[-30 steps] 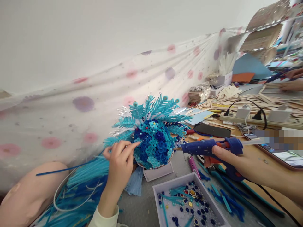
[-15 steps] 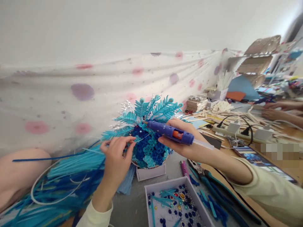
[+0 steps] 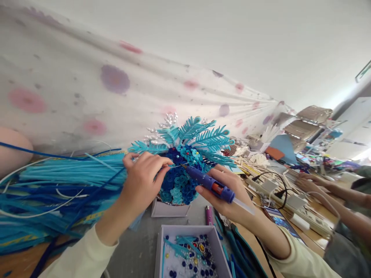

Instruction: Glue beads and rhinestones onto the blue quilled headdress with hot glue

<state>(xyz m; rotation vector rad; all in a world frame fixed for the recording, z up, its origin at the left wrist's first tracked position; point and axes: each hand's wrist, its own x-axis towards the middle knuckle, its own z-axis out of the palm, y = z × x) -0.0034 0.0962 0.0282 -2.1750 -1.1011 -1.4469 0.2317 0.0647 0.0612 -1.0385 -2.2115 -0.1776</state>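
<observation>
Glue gun [image 3: 209, 184] has dropped, right hand [image 3: 230, 193] closed around it.

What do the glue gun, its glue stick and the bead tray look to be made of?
Glue gun: hard blue plastic, judging by its moulded, slotted casing. Glue stick: probably hot-melt plastic, being translucent and whitish. Bead tray: pale, matte, thin straight walls suggest cardboard, though plastic is possible.
</observation>
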